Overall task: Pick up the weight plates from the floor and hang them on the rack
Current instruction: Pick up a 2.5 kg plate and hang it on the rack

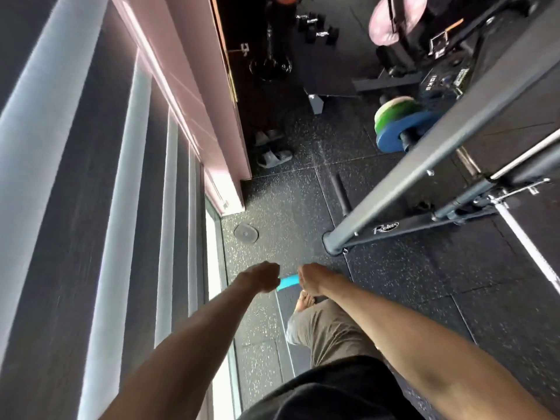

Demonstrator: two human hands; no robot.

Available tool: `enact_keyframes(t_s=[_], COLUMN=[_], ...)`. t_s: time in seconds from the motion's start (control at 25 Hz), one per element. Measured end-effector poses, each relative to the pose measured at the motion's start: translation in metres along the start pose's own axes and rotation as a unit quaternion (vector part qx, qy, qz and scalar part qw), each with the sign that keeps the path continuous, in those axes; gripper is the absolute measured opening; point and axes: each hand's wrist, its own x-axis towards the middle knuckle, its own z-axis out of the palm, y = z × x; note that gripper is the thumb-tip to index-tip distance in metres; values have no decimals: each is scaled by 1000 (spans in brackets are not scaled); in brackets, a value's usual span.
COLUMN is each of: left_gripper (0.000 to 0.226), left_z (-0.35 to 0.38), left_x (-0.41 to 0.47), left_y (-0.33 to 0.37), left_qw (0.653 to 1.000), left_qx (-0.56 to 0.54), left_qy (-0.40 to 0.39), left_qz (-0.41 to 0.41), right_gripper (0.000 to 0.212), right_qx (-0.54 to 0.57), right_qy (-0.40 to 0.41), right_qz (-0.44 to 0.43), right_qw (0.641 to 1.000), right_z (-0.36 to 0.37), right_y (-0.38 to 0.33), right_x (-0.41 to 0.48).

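Note:
A light-blue weight plate point(288, 282) shows only as a short strip between my two hands, low over the speckled black floor. My left hand point(263, 277) is closed on its left edge and my right hand point(312, 280) is closed on its right edge; most of the plate is hidden behind them. The grey rack point(424, 153) rises at the right, with a blue plate point(397, 136) and a green plate point(391, 112) hanging on one of its pegs. A small dark grey plate point(246, 234) lies flat on the floor ahead of my left hand. A bare black peg point(341, 195) sticks out low on the rack.
A window with vertical blinds point(106, 207) fills the left side, with a pink wall panel point(206, 101) beyond it. Grey sandals point(272, 156) lie by the wall. Dumbbells point(315, 28) and pink plates point(391, 19) sit farther back. My bare foot point(303, 300) is below the plate.

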Motion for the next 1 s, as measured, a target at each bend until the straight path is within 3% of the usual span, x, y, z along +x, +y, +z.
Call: enact_keyframes(t_s=[0.36,0.52,0.76,1.0], left_gripper=[35,35,36,36], left_z=[-210,-295,-433,-523], left_x=[160,282,452,567], left_y=[-42,-64,-64,-4], left_qw=[999,995,980,958], left_qx=[23,64,138,190], left_qy=[-14,-43,-26,-34], left_qz=[35,66,138,213], right_gripper=[29,32,26,29], right_qx=[73,124,230,254], right_qy=[12,18,143,190], right_qz=[43,76,176,229], right_qw=[996,989,946,920], right_z=[-194,-267,-391,-477], right_y=[52,75,131,195], right_x=[127,225,332,390])
